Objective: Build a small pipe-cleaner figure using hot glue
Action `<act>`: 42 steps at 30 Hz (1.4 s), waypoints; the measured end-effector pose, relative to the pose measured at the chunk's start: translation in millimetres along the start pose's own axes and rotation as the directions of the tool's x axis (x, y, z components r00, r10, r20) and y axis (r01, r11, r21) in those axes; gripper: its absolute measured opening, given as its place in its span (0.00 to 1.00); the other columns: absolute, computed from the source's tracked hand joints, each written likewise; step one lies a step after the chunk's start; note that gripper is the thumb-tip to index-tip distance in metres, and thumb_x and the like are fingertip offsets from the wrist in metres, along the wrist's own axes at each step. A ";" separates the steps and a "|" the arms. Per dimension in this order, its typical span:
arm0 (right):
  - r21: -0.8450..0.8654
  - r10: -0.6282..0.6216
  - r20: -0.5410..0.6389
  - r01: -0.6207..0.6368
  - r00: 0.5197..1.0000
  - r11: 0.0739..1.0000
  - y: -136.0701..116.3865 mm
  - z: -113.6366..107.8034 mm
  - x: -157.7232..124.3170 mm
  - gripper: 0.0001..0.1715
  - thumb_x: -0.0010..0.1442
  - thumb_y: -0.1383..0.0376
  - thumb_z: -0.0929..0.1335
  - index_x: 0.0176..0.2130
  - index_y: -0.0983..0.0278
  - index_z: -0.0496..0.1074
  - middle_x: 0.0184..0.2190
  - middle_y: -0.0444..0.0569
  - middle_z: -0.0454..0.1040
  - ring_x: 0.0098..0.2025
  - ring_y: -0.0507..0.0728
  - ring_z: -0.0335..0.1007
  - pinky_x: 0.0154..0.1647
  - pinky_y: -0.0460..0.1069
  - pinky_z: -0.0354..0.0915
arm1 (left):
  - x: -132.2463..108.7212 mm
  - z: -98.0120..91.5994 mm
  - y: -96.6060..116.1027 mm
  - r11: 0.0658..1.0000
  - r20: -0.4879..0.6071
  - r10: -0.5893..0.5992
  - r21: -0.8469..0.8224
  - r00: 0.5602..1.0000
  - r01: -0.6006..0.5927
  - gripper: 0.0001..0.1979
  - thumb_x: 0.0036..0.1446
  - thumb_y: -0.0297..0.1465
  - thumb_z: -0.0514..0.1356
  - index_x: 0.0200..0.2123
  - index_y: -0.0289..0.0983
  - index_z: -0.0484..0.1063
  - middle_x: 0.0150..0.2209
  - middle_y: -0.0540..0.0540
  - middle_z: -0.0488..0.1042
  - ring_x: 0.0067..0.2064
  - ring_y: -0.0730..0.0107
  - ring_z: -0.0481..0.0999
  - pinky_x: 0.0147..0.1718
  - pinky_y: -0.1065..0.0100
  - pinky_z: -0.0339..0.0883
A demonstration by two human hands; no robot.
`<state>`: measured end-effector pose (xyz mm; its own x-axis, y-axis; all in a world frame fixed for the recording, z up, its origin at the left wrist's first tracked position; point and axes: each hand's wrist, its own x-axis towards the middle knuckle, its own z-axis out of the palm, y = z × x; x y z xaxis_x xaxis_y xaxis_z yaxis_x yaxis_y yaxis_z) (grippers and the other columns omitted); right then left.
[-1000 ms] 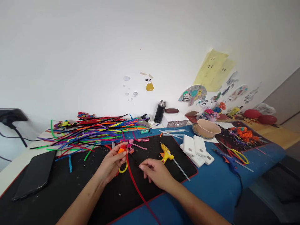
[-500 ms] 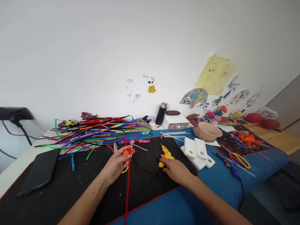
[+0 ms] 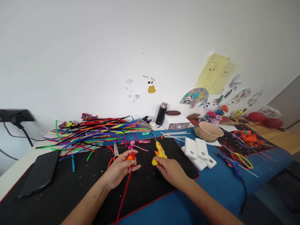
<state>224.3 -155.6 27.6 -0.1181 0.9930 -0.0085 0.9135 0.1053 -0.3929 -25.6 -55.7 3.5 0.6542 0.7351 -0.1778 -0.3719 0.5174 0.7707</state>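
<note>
My left hand (image 3: pixel 120 168) pinches a small orange-and-red pipe cleaner piece (image 3: pixel 131 158) over the black mat (image 3: pixel 150 193). From it a long red pipe cleaner (image 3: pixel 125 194) hangs down toward the near edge. My right hand (image 3: pixel 172 170) is closed round the handle of a yellow glue gun (image 3: pixel 160 151), its nozzle pointing up and away. Just beyond my left hand lie scissors (image 3: pixel 116 149), partly hidden by the fingers, and a pink pipe cleaner curl (image 3: pixel 132 143).
A heap of coloured pipe cleaners (image 3: pixel 98 132) lies at the back left, behind a black tablet-like slab (image 3: pixel 39 173). To the right are white boxy devices (image 3: pixel 191 148), a beige bowl (image 3: pixel 209 131) and a blue glue gun (image 3: pixel 232 165). A black flask (image 3: pixel 161 114) stands by the wall.
My right hand has lifted the yellow glue gun and brought it left, nearer my left hand. The left hand has turned, and the red pipe cleaner now slants down to the left.
</note>
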 end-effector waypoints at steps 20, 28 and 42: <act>0.534 -0.162 -0.052 0.165 0.985 0.829 -64.1 36.0 38.7 0.38 0.64 0.72 0.67 0.69 0.52 0.66 0.45 0.46 0.82 0.39 0.54 0.78 0.44 0.49 0.70 | 2.5 6.1 7.0 0.973 -0.221 0.125 -0.164 0.967 -0.164 0.24 0.44 0.23 0.75 0.46 0.37 0.77 0.33 0.48 0.81 0.33 0.68 0.80 0.33 0.71 0.75; 0.824 -0.160 -0.027 0.113 0.987 0.555 -59.3 52.8 34.1 0.41 0.62 0.63 0.74 0.70 0.54 0.65 0.49 0.50 0.81 0.47 0.59 0.78 0.51 0.55 0.71 | 0.3 6.9 3.7 0.979 -0.208 0.114 -0.141 0.971 -0.145 0.26 0.46 0.24 0.74 0.49 0.39 0.74 0.33 0.49 0.80 0.29 0.68 0.79 0.25 0.72 0.71; 0.837 -0.198 -0.038 0.140 0.979 0.530 -68.4 51.5 28.6 0.37 0.64 0.67 0.70 0.70 0.57 0.65 0.49 0.50 0.83 0.49 0.59 0.80 0.56 0.57 0.71 | 0.9 4.6 4.9 0.979 -0.174 0.128 -0.137 0.976 -0.153 0.30 0.49 0.27 0.73 0.55 0.39 0.72 0.31 0.47 0.79 0.28 0.66 0.77 0.21 0.73 0.67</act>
<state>138.5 -137.2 7.0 -0.2819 0.9537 0.1045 0.1418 0.1491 -0.9786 -23.8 -54.5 9.9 0.4766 0.8602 -0.1815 -0.5544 0.4543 0.6973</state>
